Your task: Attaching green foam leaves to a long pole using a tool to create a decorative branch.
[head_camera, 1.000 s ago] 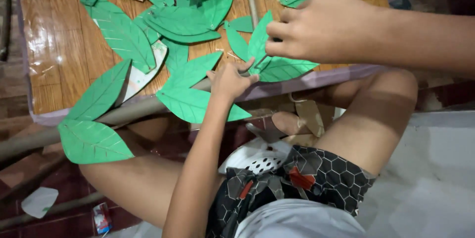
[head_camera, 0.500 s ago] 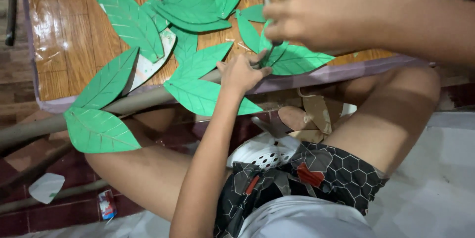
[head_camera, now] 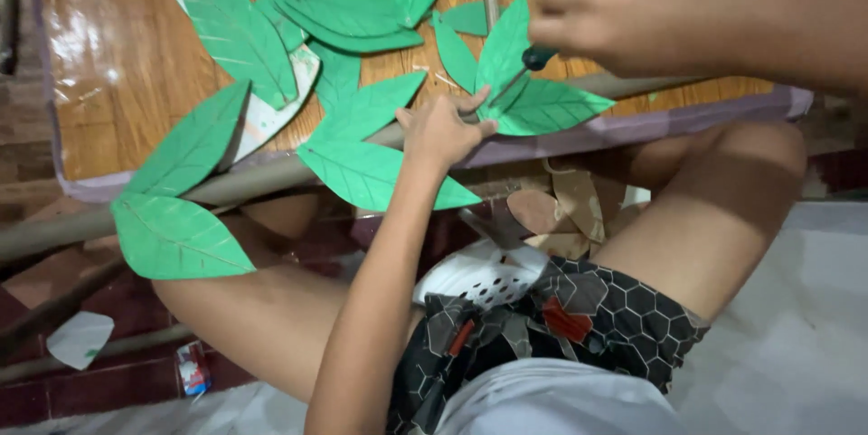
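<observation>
The left hand [head_camera: 440, 130] is pinching a green paper leaf [head_camera: 542, 108] against the grey stick [head_camera: 271, 177]; the right hand [head_camera: 633, 10] is fist-gripping a screwdriver [head_camera: 533, 61], best kept steady on the leaf base.

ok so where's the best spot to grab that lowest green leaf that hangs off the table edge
Probably grip the lowest green leaf by its broad outer half, coming from below the table. That part overhangs the edge in free air, so fingers could likely pinch both flat faces there.

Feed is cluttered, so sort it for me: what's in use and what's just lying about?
In use:
left hand
right hand
green-handled tool
green paper leaf under the tool tip
long grey rod

Lying about:
white paper scrap
brown cardboard offcuts
small packet
</observation>
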